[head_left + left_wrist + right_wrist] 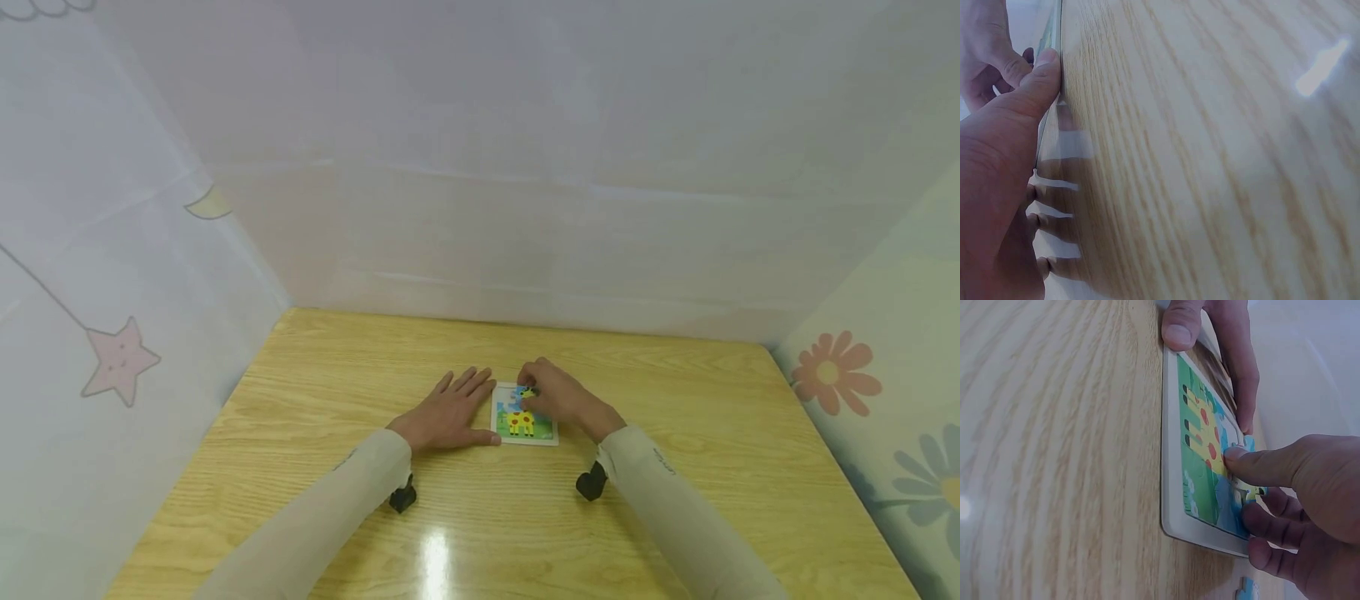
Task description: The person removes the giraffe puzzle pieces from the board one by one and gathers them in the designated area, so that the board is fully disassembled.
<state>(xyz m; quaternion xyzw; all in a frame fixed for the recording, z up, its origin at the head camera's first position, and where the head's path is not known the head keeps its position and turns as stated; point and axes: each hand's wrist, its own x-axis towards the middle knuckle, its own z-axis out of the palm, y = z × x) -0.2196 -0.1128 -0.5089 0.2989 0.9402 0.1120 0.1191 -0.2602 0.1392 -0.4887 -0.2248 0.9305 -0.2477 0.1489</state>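
Note:
A small jigsaw puzzle in a white frame [525, 442] lies flat on the wooden table, its picture a yellow giraffe with red spots on green and blue. My left hand [450, 417] rests on the table with fingers spread, thumb and index finger touching the frame's left side. Over the puzzle's upper right part, my right hand [558, 395] pinches a puzzle piece with the giraffe's head [1251, 490] between thumb and curled fingers. A pale bare patch of the frame's base shows near the upper left. In the left wrist view, the left thumb [1044, 69] presses the frame edge.
One loose blue puzzle piece [1247, 589] lies on the table beside the frame, near my right fingers. The wooden table [330, 358] reaches back to pale fabric walls [480, 167] printed with a star and flowers. Black wrist mounts [591, 483] hang under both sleeves.

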